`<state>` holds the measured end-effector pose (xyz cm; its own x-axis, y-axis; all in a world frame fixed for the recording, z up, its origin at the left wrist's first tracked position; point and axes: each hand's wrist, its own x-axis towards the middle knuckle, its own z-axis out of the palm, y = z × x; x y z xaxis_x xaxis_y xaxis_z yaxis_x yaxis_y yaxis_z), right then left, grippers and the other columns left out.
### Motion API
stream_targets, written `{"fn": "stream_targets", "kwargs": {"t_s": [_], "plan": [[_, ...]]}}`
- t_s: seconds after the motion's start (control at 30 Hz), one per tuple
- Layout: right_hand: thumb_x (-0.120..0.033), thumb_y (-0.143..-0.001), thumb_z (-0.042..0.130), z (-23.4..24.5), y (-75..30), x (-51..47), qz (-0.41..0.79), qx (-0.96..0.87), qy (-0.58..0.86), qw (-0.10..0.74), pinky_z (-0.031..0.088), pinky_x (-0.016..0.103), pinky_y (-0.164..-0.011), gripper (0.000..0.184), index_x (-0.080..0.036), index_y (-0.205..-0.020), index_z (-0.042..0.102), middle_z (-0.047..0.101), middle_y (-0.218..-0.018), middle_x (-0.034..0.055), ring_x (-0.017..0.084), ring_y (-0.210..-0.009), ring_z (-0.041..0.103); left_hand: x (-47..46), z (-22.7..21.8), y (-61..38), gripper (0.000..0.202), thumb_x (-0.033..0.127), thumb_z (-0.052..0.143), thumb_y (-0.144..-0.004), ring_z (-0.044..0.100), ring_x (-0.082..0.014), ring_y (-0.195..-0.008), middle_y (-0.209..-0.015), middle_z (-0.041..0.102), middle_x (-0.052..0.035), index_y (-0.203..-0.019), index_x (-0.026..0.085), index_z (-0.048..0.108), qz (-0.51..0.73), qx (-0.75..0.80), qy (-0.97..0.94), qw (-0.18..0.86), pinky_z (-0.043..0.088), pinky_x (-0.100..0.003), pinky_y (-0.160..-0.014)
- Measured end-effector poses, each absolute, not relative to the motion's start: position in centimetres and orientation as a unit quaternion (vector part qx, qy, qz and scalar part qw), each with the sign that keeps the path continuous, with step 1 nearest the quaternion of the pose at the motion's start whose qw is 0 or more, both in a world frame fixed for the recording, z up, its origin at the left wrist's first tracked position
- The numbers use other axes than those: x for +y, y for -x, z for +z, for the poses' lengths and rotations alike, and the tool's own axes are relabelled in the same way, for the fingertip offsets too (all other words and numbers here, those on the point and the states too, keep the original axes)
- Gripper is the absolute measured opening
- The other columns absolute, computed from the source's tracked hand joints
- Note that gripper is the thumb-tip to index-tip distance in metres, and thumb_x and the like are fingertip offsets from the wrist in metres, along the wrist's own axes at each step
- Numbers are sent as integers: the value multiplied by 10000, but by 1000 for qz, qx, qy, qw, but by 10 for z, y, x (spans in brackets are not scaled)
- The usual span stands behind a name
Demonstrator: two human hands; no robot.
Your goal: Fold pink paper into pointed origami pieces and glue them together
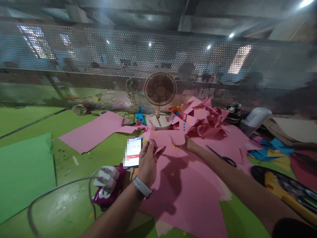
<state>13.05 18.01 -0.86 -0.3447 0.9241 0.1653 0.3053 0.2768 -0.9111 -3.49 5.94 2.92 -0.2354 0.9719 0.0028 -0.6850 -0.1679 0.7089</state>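
both hands are on it here: the left hand (148, 160) pinches one end of a pink paper piece (164, 136), the right hand (187, 144) grips the other, fingers partly hidden. it's up above pink sheets (190, 198) on the green bench (66, 208), fan (160, 89) behind, lit phone (133, 152) just beside the left hand, and pink cutouts (200, 117) heaped beyond the right!
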Motion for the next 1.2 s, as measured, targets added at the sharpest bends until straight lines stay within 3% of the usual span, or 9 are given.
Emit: {"fn": "stream_targets", "kwargs": {"t_s": [0.13, 0.27, 0.47, 0.67, 0.97, 1.2], "plan": [[-171, -580, 710, -6, -150, 173, 374, -739, 459, 321, 493, 326, -701, 251, -177, -828, 669, 680, -803, 19, 227, -794, 610, 59, 25, 33, 151, 268, 666, -729, 541, -84, -661, -684, 512, 52, -725, 163, 558, 725, 305, -235, 571, 514, -346, -797], [-235, -618, 645, 1, -184, 162, 315, -730, 512, 326, 459, 273, -587, 98, -153, -671, 636, 646, -643, 13, 175, -623, 583, 57, 21, 29, 150, 271, 651, -749, 531, -77, -666, -702, 503, 48, -745, 158, 553, 718, 313, -255, 567, 517, -337, -796], [-403, -733, 591, 37, -202, 124, 243, -703, 532, 403, 432, 271, -595, 247, -161, -781, 613, 617, -706, 35, 161, -653, 556, 50, 14, 18, 155, 260, 644, -758, 523, -70, -711, -772, 519, 37, -736, 156, 531, 695, 299, -290, 586, 507, -332, -832], [-319, -778, 582, 51, -146, 81, 220, -775, 459, 374, 430, 268, -633, 134, -192, -767, 626, 585, -849, 34, 146, -724, 555, 45, 9, 11, 147, 256, 610, -789, 550, -88, -736, -782, 529, 30, -746, 157, 509, 667, 310, -319, 598, 497, -359, -856], [-289, -774, 591, 36, -126, 81, 237, -763, 470, 374, 419, 270, -606, 109, -190, -741, 624, 583, -812, 27, 140, -680, 526, 43, 14, 9, 243, 217, 682, -725, 597, -110, -809, -808, 621, 11, -759, 179, 444, 665, 291, -274, 630, 474, -346, -879], [-249, -771, 592, 26, -121, 83, 220, -762, 464, 395, 421, 273, -624, 75, -191, -742, 629, 593, -824, 37, 156, -738, 543, 42, 12, 8, 330, 117, 710, -663, 590, -83, -708, -589, 499, 94, -753, 201, 404, 663, 273, -265, 644, 442, -336, -927]]}}
